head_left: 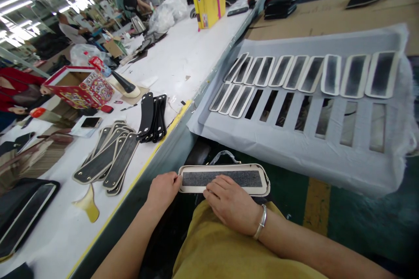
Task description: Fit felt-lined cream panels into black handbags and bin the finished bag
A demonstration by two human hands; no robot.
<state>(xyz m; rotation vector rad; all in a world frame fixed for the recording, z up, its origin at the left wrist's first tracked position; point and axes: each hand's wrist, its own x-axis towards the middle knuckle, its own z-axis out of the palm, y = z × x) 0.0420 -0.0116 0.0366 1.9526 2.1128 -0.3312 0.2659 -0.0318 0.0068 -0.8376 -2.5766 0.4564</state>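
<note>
Above my lap lies a long panel [193,179] with rounded corners, a cream border and a dark grey speckled middle. The fingers of my left hand [165,187] are closed on its left end. My right hand [231,202], with a bracelet at the wrist, is bent over the panel's near edge, fingertips on the dark middle; its thumb is hidden. Just beyond the panel a pale looped strip [224,153] shows. Similar cream-edged panels [353,76] lie in rows on a grey slotted tray [294,139] to the right.
On the white table [183,65] at left are dark riveted strips [121,161], black strips [152,115], a yellow scraper-like piece [90,205], a phone [91,122], a red box [80,89], a brush [126,85] and a yellow box [209,2]. Several people work farther back.
</note>
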